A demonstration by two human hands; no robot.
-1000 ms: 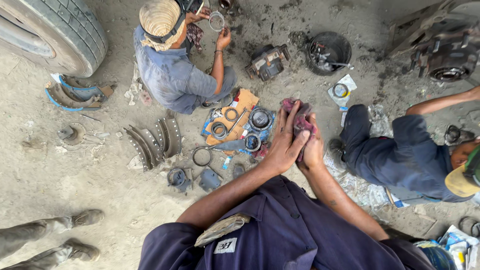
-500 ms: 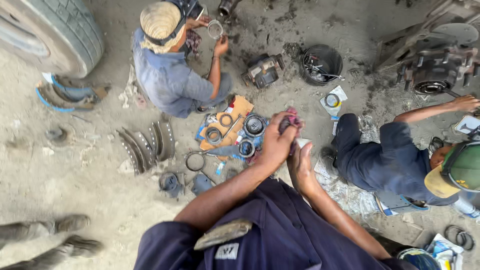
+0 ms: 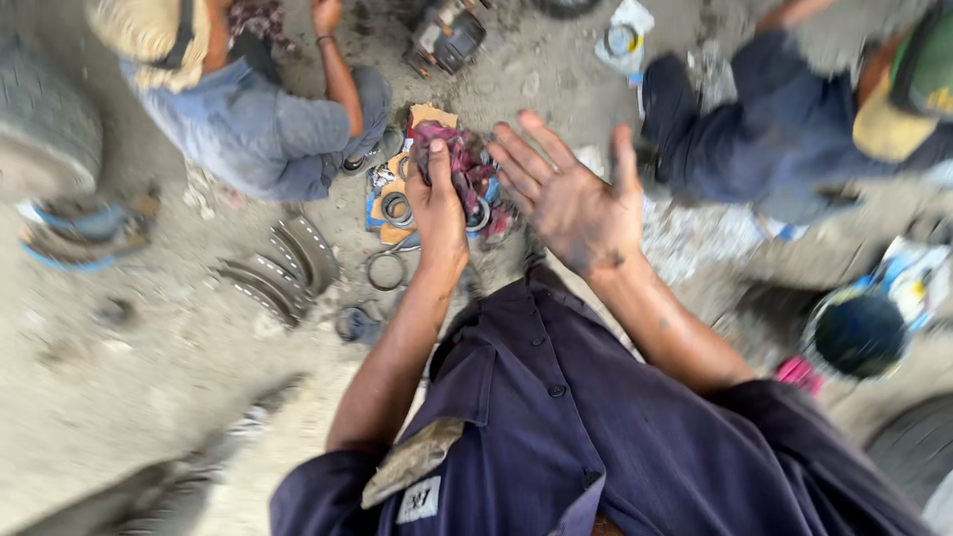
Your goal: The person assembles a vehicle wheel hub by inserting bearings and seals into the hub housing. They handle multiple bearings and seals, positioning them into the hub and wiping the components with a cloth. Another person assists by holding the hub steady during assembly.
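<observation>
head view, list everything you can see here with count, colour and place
rag: one, dark red, bunched in the left hand
rings and seals: several, metal, on cardboard below the rag
loose ring: one, dark, on the ground
brake shoes: a few, grey, curved, left of centre
machine part: one, dark, top centre
tyre: one, grey, far left
co-workers: two, one in grey top left, one in dark blue top right
tub: one, dark, right
left hand: grips the rag
right hand: open, greasy, fingers spread
</observation>
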